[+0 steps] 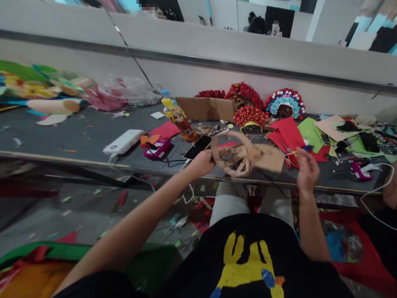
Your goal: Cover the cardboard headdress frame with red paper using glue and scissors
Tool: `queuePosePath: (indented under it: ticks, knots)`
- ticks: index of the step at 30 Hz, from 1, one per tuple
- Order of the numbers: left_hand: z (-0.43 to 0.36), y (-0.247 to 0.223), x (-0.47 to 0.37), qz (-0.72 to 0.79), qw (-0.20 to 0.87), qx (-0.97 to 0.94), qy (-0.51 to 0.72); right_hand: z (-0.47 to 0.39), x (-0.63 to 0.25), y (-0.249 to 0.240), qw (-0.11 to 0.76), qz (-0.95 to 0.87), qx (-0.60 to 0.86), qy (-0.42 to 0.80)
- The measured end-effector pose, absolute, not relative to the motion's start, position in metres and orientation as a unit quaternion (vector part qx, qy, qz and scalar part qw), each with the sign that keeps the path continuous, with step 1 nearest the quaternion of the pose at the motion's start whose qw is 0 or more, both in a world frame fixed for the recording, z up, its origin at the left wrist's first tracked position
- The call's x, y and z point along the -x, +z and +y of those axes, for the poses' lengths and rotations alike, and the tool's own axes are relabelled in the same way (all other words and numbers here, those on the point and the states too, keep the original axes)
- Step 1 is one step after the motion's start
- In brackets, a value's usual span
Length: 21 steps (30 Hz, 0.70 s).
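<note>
My left hand is closed on the near left edge of a cardboard headpiece frame, a ring with strips crossing inside it, somewhat blurred. The frame is held above the table edge, over a flat piece of cardboard. My right hand is raised at the right, its fingers pinched round a thin pale stick that points left toward the frame. What the stick is exactly, I cannot make out. Red cords or handles lie just beyond it. A dark phone lies beside my left hand.
Along the wall stand red decorated headpieces and a blue-and-red one. A bottle of amber drink leans near a cardboard strip. A white power bank, purple box and coloured sheets lie about. Another person's arm shows at right.
</note>
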<state>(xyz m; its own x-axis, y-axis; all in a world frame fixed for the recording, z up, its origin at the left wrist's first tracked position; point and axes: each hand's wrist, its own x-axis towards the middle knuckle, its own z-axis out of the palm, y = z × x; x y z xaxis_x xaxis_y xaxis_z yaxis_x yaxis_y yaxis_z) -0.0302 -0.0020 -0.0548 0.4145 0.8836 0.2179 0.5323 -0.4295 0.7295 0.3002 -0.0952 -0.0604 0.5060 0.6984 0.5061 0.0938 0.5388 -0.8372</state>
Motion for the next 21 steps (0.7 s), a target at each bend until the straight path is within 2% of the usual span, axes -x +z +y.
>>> queuePosePath:
  ticks: [2, 4, 6, 10, 13, 15, 18, 19, 21]
  knots:
    - [-0.007, -0.027, 0.013, 0.446, 0.404, -0.703, 0.378, -0.119, -0.319, -0.058, 0.818, -0.354, 0.420, 0.172]
    - [-0.016, -0.008, -0.009, 0.417, 0.519, -0.584, 0.465, -0.138, -0.324, -0.064, 0.827, -0.316, 0.423, 0.196]
    - [-0.028, 0.003, -0.030, 0.388, 0.605, -0.485, 0.499, -0.150, -0.315, -0.075, 0.806, -0.314, 0.430, 0.259]
    - [-0.050, 0.010, -0.063, 0.366, 0.679, -0.385, 0.507, -0.160, -0.270, -0.099, 0.667, -0.399, 0.438, 0.452]
    - [-0.060, 0.007, -0.076, 0.400, 0.692, -0.339, 0.496, -0.166, -0.239, -0.106, 0.560, -0.482, 0.450, 0.501]
    - [-0.065, 0.002, -0.081, 0.422, 0.700, -0.318, 0.481, -0.172, -0.228, -0.100, 0.566, -0.519, 0.462, 0.444]
    - [-0.073, -0.005, -0.086, 0.434, 0.704, -0.300, 0.475, -0.176, -0.226, -0.077, 0.612, -0.600, 0.445, 0.261]
    - [-0.077, -0.006, -0.088, 0.430, 0.706, -0.297, 0.477, -0.174, -0.228, -0.067, 0.601, -0.642, 0.435, 0.194]
    - [-0.084, -0.009, -0.090, 0.410, 0.717, -0.289, 0.483, -0.163, -0.233, -0.051, 0.525, -0.725, 0.437, 0.089]
